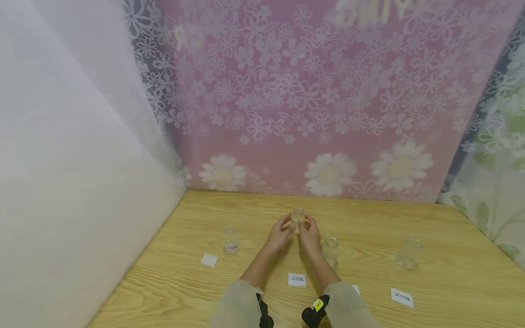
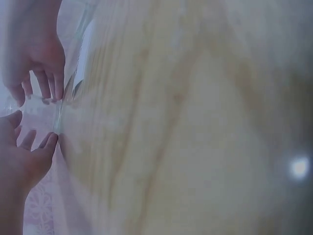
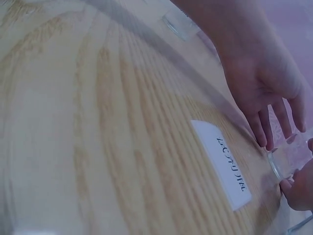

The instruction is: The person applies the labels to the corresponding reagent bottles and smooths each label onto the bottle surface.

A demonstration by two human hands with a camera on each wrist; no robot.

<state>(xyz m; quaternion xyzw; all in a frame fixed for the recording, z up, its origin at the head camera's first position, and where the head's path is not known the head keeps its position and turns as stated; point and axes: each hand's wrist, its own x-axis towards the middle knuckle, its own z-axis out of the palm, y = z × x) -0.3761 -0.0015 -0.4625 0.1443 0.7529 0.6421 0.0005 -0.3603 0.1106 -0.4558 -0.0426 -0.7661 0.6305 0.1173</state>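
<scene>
Holding a small, clear glass jar [image 1: 298, 216] upright toward the back of a yellowish wood-grain table [image 1: 151, 278], with its base at or close to the surface. Gripping it on one side with the bare left hand [image 1: 279, 235], with thumb and bent fingers against the glass, and on the other with the bare right hand [image 1: 310, 236], likewise curved around it. Reaching forward in loose beige sleeves [image 1: 348, 303], with a black wrist device [image 1: 315, 313] at each cuff and a yellow tag on the right one. Showing, off to the left, a second clear jar [image 1: 231, 239] with a white label low on its front, near a white paper slip [image 1: 209, 260]. Showing also a white rectangular card with dark writing [image 1: 297, 279] between the forearms, a third clear jar [image 1: 331, 250] just beside the right forearm, and, well apart at far right, a wide clear glass jar [image 1: 409, 254] behind another written card [image 1: 402, 297]. Backed by a pink-purple curtain with white flowers [image 1: 287, 105].
</scene>
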